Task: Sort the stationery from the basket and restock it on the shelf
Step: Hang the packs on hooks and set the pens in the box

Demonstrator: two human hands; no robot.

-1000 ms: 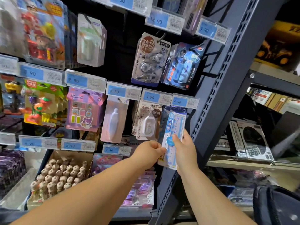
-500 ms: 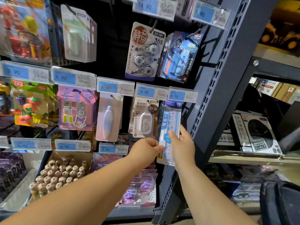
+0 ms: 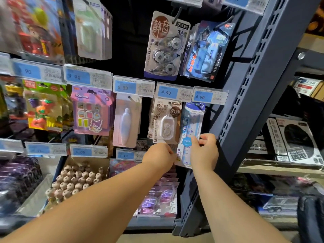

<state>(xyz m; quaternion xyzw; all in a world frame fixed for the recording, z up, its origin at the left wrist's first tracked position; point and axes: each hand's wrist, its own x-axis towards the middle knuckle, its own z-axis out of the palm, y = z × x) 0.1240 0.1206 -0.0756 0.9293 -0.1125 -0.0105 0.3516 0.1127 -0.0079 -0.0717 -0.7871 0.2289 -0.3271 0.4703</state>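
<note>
- dark blue upright (image 3: 259,95) with rows of slots, leaning across the right of the view;
- boxed goods (image 3: 296,139) with dark round pictures on the neighbouring shelf to the right;
- cardboard tray (image 3: 87,162) low on the left, full of small brown-capped figures (image 3: 73,181);
- sloping clear panel (image 3: 33,199) just left of the tray;
- dark bag (image 3: 310,218) at the bottom right corner;
- yellow toy digger (image 3: 317,23), blurred, at the upper right edge.

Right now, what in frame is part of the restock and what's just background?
In play: ruler pack, right hand, left hand, 4.90 price tag above it.
Background: beige correction tape pack, purple eraser set, round-headed toys box.
</note>
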